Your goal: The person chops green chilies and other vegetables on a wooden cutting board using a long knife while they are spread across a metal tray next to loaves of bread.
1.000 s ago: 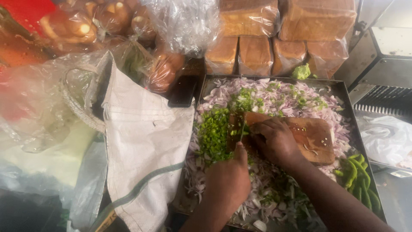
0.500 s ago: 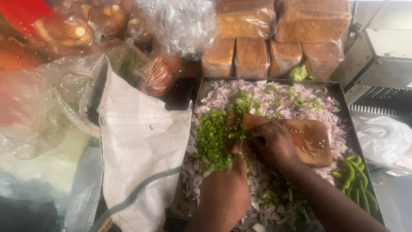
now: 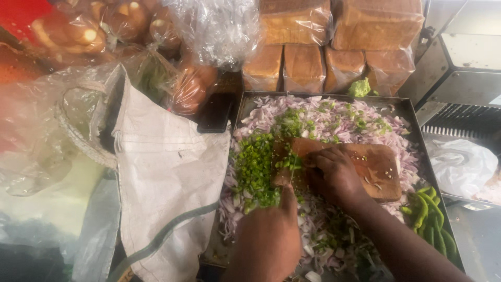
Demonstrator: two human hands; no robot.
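Over the metal tray (image 3: 412, 112), both hands are together on the wooden board (image 3: 378, 167): right hand (image 3: 334, 175) presses it, left hand (image 3: 269, 240) by chopped green chilli (image 3: 254, 169).

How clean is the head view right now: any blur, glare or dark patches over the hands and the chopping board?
Head view: the wooden board and chopped green chillies are fairly sharp; the left hand and right hand look dark and slightly soft; glare whitens the clear plastic bags at the top; the lower left corner is dim and out of focus.
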